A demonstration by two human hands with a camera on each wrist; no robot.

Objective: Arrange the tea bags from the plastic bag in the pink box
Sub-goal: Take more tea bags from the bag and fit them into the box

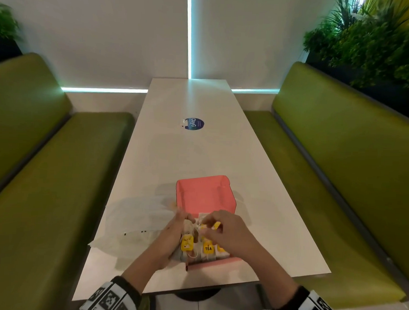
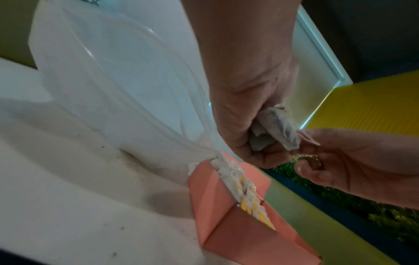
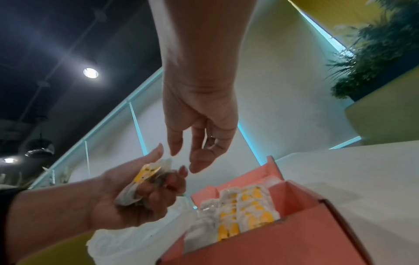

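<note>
Holding a small bunch of white paper tea bags with yellow tags (image 3: 145, 186) in our curled left hand (image 1: 173, 232), we kept it just above the near left corner of the open pink cardboard box (image 1: 205, 194), probably so that each bag had only a short way to travel. Our right hand (image 1: 228, 234) hovered beside the bunch; from the left wrist view its thumb and fingers looked pinched on a yellow tag (image 2: 303, 158) or its string, while in the right wrist view the fingers hung fairly straight, so we judged it a light pinch meant to tease one bag free. Rows of tea bags (image 3: 244, 206) already stood on edge in the near part of the box, tags up, which would keep them tidy and leave the far part free. Beside the box on its left lay the crumpled clear plastic bag (image 1: 136, 222), slack on the long white table (image 1: 187, 154); whether any tea bags remained inside we could not tell. We judged the task well along.
</note>
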